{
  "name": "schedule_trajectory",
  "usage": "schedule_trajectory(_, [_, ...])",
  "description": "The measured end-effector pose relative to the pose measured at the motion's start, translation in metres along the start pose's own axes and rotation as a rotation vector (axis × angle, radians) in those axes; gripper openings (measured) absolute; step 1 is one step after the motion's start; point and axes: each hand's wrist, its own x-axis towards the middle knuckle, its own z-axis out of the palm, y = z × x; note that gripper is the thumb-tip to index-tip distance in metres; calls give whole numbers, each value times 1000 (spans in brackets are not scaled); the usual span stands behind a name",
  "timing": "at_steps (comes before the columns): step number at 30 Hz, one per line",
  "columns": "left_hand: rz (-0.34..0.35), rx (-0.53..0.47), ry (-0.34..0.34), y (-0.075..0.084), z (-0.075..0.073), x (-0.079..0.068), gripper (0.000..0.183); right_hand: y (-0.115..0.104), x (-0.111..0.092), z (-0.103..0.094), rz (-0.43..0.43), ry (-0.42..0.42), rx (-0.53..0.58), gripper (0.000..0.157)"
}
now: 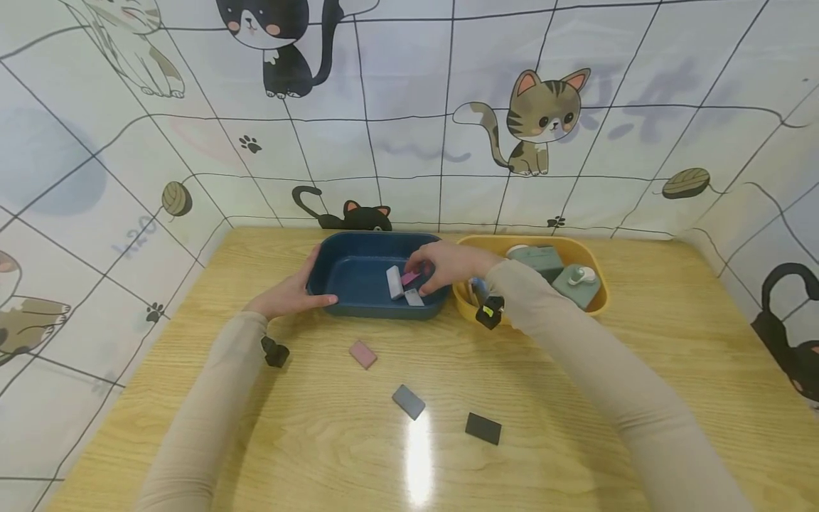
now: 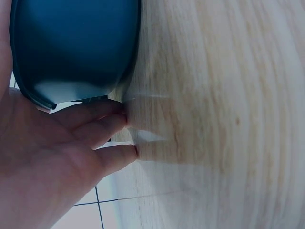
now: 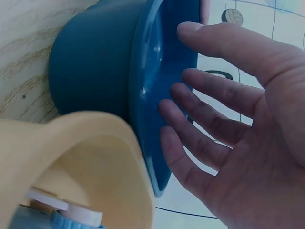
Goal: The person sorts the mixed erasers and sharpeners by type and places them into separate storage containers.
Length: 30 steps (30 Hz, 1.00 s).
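Note:
My left hand [image 1: 291, 291] holds the left end of a dark blue basin [image 1: 355, 281], its thumb along the front corner. In the left wrist view, the other fingers of this hand [image 2: 62, 143] reach past the basin's end, fingertips at the tabletop. My right hand [image 1: 441, 264] is over the basin's right half, fingers spread and bent. Below it lie a white block [image 1: 394, 283], a bright pink piece [image 1: 411, 276] and a pale grey piece [image 1: 414, 297]. Nothing shows between the fingers of the right hand [image 3: 228, 114] in the right wrist view.
Against the basin's right side stands a yellow bin [image 1: 598, 267] with green bottles [image 1: 544, 262] that have white tops. On the wooden table [image 1: 307, 441] lie a pink tile [image 1: 363, 355], a grey tile [image 1: 409, 402] and a black tile [image 1: 483, 429]. A cat-patterned sheet [image 1: 409, 142] rises behind.

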Motion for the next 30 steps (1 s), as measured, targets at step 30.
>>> schedule_trajectory(30, [6,2,4,-4,1,2,112,-37,-17,11,-146,-17,17,44])
